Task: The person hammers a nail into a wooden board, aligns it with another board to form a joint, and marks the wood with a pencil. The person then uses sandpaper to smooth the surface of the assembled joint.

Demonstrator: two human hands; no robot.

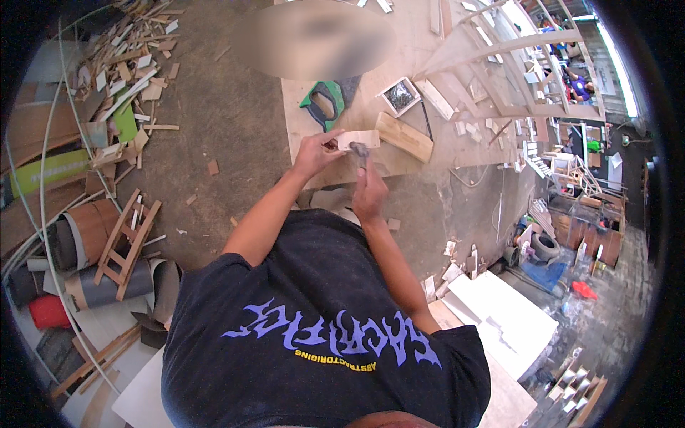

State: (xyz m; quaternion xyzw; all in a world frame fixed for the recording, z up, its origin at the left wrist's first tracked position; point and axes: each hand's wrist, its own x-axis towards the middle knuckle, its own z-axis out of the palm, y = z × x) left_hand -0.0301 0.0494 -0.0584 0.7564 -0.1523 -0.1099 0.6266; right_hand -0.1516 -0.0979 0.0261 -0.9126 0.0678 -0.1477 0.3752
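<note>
My left hand (314, 153) pinches the left end of a small pale wood piece (368, 138) at the near edge of a plywood sheet (300, 143). In my right hand (369, 191) is a hammer (359, 149), its head at the piece's near edge; I cannot tell whether it touches. Whether a nail sits under my left fingertips is too small to make out. Just right of the piece lies a thicker wood block (404, 138). A green-handled handsaw (325, 104) rests beyond my left hand. Past the block stands a small box of nails (399, 96).
A wooden frame (499, 110) stands at the far right of the sheet, with offcuts near it. Scrap wood (128, 78) is heaped at the far left. A small ladder-like wooden frame (128, 245) leans at left. White boards (503, 321) lie at the near right.
</note>
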